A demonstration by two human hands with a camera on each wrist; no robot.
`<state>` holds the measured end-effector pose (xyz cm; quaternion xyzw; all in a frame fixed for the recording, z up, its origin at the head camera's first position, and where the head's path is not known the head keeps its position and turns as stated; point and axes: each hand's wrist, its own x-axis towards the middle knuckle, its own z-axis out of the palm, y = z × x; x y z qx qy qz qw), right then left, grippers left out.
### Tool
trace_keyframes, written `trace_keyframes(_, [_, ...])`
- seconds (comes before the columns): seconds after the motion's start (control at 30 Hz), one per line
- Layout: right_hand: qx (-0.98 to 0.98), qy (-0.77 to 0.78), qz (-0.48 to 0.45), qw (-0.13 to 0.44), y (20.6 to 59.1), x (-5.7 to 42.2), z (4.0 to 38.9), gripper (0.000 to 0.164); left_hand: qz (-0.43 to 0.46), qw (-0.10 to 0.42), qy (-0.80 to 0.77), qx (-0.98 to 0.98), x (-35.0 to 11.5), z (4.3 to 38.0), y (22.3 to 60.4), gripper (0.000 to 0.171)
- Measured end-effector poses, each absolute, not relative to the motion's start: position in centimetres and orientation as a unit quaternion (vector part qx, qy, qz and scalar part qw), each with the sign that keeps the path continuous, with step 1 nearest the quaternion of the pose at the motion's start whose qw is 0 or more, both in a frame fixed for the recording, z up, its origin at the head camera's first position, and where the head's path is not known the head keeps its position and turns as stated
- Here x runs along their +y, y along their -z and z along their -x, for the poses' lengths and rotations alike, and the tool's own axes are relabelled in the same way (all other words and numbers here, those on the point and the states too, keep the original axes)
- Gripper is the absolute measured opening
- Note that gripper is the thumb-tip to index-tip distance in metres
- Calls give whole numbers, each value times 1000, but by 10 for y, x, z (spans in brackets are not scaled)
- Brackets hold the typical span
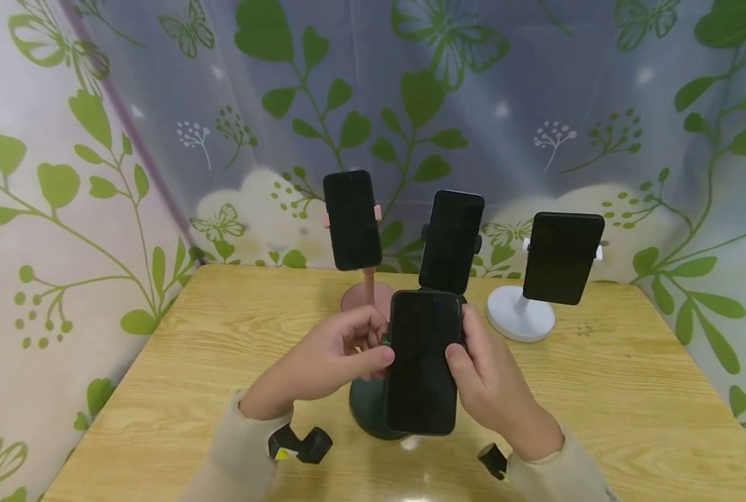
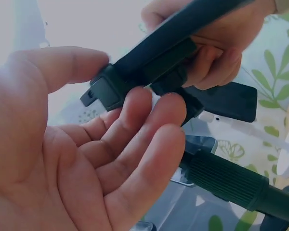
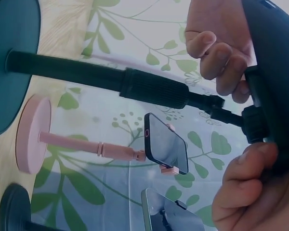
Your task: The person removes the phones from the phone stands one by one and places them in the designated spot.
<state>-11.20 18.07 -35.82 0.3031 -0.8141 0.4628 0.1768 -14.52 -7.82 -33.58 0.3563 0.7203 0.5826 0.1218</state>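
Observation:
A black smartphone sits at the head of a dark green phone stand, screen toward me. Its round base stands on the table, partly hidden behind the phone. My left hand pinches the green clamp at the phone's left edge, thumb on one side and fingertips on the other. My right hand grips the phone's right edge, thumb by the screen and fingers curled behind. In the right wrist view, the ribbed pole runs from the base to a jointed neck behind the phone.
Farther back on the wooden table stand a pink stand, a black stand holding another phone, and a white stand. The pink and white stands also hold phones. A leaf-patterned curtain hangs behind.

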Motion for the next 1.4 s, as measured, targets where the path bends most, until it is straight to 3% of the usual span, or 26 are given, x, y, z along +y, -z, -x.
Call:
trace_keyframes(0.23, [-770,-549,-310,100,357,184,112,35,-336,117,-586,728,-74,143,341,17])
trace_keyframes(0.5, [-776,-556,-274,118,355,187,118,38,-285,51,-591,753,-59,142,347,27])
trace_keyframes(0.93, [-803,-530,-254,99,355,189,117,43,-262,62,-600,753,-58,143,347,26])
trace_keyframes(1.2, [-826,-501,-233,111,352,188,118,41,-272,6,-595,756,-54,144,344,24])
trace_keyframes(1.4, [-843,-479,-218,113,351,188,119,38,-270,6,-597,755,-55,146,344,23])
